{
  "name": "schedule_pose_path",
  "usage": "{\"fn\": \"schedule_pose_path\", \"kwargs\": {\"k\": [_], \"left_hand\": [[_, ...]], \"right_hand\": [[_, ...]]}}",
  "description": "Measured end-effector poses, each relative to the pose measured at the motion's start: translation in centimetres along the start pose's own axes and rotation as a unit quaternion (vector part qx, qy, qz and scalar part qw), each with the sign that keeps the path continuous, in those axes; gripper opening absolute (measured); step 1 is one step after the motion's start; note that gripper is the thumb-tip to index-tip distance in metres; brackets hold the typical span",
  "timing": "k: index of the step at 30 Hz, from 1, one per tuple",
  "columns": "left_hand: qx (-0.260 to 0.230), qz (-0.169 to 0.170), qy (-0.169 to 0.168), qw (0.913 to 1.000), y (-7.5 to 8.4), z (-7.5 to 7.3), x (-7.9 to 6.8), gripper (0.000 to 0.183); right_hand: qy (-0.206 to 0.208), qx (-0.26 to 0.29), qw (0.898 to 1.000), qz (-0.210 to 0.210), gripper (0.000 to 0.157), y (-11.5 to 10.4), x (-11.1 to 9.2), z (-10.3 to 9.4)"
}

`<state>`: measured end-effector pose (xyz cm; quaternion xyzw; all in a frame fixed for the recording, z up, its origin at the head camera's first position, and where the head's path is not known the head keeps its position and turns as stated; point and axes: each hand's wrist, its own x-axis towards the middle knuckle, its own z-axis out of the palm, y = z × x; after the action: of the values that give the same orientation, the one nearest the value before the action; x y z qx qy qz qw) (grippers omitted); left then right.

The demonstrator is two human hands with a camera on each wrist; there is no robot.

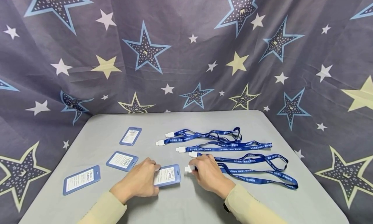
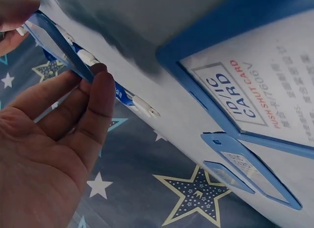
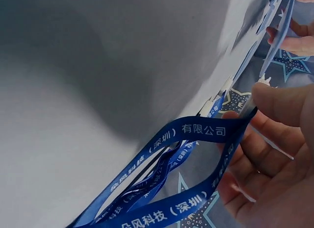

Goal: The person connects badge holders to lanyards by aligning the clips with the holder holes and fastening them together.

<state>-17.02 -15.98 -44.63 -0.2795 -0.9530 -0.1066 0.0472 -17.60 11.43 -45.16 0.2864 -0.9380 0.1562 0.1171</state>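
My left hand [image 1: 142,178] grips a blue-framed ID card holder [image 1: 167,175] by its left end, its slotted end facing right. In the left wrist view the thumb and fingers pinch this card holder [image 2: 66,49] at its edge, raised off the table. Just to the right, my right hand [image 1: 210,173] pinches the white plastic clip [image 1: 189,169] of the nearest blue lanyard [image 1: 262,180]. The right wrist view has the lanyard strap [image 3: 171,132] looping away from that hand, with white lettering on it. A small gap separates clip and held card holder in the head view.
Three more card holders lie at the left: one far [image 1: 130,136], one middle [image 1: 122,161], one near [image 1: 81,180]. Several lanyards [image 1: 230,148] lie at the right, white clips leftward. The grey table [image 1: 186,206] ends at a star-patterned curtain [image 1: 180,72].
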Motion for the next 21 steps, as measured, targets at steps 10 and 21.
{"fn": "schedule_pose_path", "kwargs": {"k": [10,21], "left_hand": [[-0.004,0.01,-0.004,0.9999,0.13,-0.17,0.2,0.067],[0.01,0.027,0.002,0.9996,0.24,-0.13,0.17,0.07]], "right_hand": [[-0.002,-0.003,1.0,-0.01,0.026,0.16,-0.36,0.06],[-0.006,-0.007,1.0,-0.022,0.026,0.05,-0.57,0.07]]}}
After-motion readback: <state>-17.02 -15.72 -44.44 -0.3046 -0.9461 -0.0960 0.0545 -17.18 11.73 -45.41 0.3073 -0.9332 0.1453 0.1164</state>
